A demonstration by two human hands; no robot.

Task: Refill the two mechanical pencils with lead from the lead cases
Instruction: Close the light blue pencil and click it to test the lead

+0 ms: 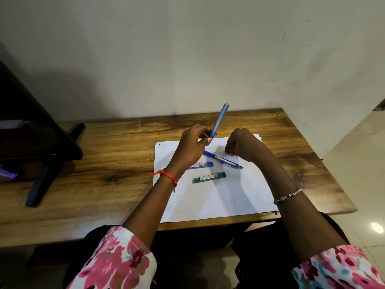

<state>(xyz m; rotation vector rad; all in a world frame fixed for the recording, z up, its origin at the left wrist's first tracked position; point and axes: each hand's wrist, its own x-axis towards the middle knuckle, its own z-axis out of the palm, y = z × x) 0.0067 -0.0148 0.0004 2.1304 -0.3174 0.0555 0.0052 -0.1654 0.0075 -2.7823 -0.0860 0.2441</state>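
My left hand (192, 143) grips a light blue mechanical pencil (218, 122) near its tip, with the cap end pointing up and away. My right hand (242, 143) hovers low over the white paper (229, 197), fingers curled together near a small pale object that I cannot make out. A dark blue mechanical pencil (223, 159) lies on the paper just under and in front of that hand. A blue lead case (203, 165) lies partly hidden behind my left wrist. A green lead case (209, 177) lies flat nearer to me.
The paper rests on a wooden table (104, 163) against a pale wall. A black stand with angled legs (45, 155) occupies the table's left side. The table's right edge drops to a tiled floor (358, 163).
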